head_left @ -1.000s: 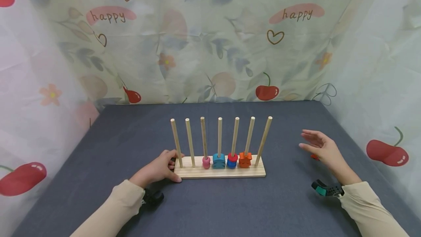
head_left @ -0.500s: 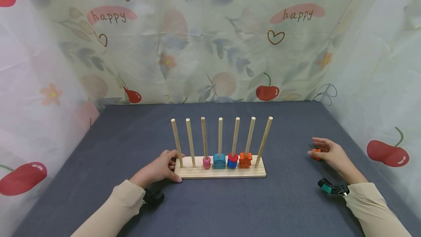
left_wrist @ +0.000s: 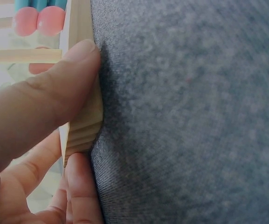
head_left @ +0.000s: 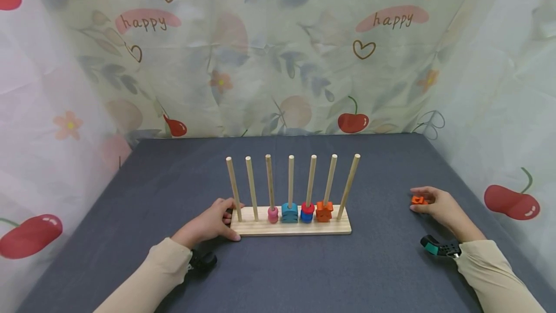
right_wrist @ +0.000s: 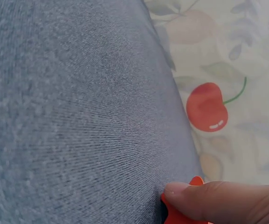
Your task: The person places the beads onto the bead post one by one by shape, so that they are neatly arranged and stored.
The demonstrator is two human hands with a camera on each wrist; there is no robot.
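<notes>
A wooden peg stand (head_left: 295, 230) with a row of several upright pegs sits mid-table. My left hand (head_left: 213, 221) grips its left end; in the left wrist view the thumb (left_wrist: 45, 98) lies along the base's front face and the fingers are at its end. Far to the right, my right hand (head_left: 443, 210) pinches an orange star-shaped bead (head_left: 418, 200) at the table surface. In the right wrist view the thumb covers much of that bead (right_wrist: 176, 215). On the pegs sit pink beads (head_left: 272, 215), blue pieces (head_left: 289, 213), red-and-blue beads (head_left: 307, 212) and orange star-shaped beads (head_left: 324, 212).
A dark grey cloth covers the table (head_left: 330, 274). Behind it and at both sides hangs a printed curtain (head_left: 269, 62) with cherries. Each wrist wears a dark strap, the right one (head_left: 438, 247) with a green part.
My right hand has moved right and down onto the orange star-shaped bead, and its fingers have closed around it. The left hand and the peg stand have stayed put.
</notes>
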